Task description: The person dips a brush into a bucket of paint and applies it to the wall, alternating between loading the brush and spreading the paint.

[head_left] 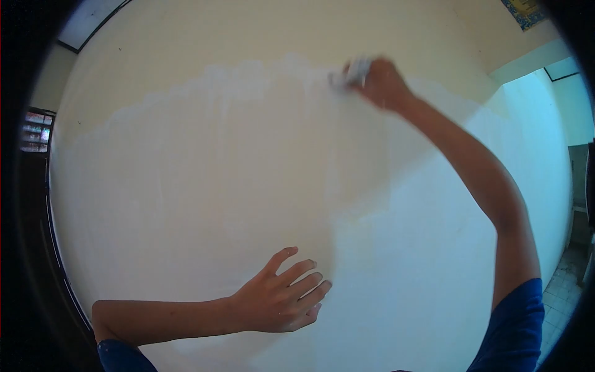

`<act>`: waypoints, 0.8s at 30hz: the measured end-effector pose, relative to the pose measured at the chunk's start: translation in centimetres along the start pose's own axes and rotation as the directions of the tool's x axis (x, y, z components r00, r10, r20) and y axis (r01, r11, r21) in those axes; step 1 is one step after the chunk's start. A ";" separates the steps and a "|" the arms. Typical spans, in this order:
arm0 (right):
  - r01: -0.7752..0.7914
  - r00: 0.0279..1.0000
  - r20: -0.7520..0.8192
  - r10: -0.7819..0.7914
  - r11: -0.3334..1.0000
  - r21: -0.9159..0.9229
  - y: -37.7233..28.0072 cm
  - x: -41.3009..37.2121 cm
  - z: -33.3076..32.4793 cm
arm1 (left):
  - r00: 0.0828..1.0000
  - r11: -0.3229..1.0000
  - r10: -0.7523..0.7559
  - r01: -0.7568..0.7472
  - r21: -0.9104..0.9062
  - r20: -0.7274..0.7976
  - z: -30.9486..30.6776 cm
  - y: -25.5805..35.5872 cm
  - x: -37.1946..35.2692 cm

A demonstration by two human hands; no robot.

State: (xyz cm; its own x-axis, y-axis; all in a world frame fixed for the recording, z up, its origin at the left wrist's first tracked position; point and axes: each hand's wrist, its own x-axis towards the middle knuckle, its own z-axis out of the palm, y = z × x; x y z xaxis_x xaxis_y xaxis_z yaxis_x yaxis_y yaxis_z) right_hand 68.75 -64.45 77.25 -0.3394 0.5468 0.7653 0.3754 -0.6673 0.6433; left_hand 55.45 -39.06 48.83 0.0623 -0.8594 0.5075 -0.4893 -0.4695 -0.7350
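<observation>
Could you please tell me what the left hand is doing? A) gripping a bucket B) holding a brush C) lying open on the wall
C: the left hand lies flat on the wall, fingers spread, holding nothing; the right hand holds a blurred pale tool higher up.

at nine o'clock, a dark window frame [37, 133]. at one o'clock, a blue poster [525, 11]. at four o'clock, tiled floor [561, 288].

An indoor room mid-redecoration: a cream wall [204, 186] carrying a patchy white coat meets a pale blue side wall [533, 124] at the corner, with a dark-framed window [34, 131] at left, a poster [525, 11] high up and tiled floor [561, 288] at lower right.
</observation>
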 end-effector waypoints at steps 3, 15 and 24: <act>-0.056 0.944 0.314 -0.101 0.889 0.454 -9.6 -8.3 -2.8 | 0.999 0.999 -0.049 0.049 0.004 -0.004 -1.1 -0.3 -1.6; -0.043 0.982 -0.182 0.053 0.997 0.058 -1.5 4.8 -1.2 | 0.991 0.996 -0.083 0.086 0.018 -0.104 -1.2 -0.6 -0.5; -0.015 0.858 0.485 -0.170 0.936 0.353 -13.2 -5.2 -0.8 | 0.993 0.993 -0.113 0.115 0.039 -0.038 -2.4 -0.9 -2.5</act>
State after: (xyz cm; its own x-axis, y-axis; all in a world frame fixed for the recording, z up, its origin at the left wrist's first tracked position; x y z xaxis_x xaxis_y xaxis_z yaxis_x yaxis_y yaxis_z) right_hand 64.92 -58.89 64.75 0.0635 0.8276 0.5578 0.6606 -0.4538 0.5981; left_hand 53.63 -35.98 49.34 0.0840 -0.7922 0.6045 -0.4442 -0.5728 -0.6889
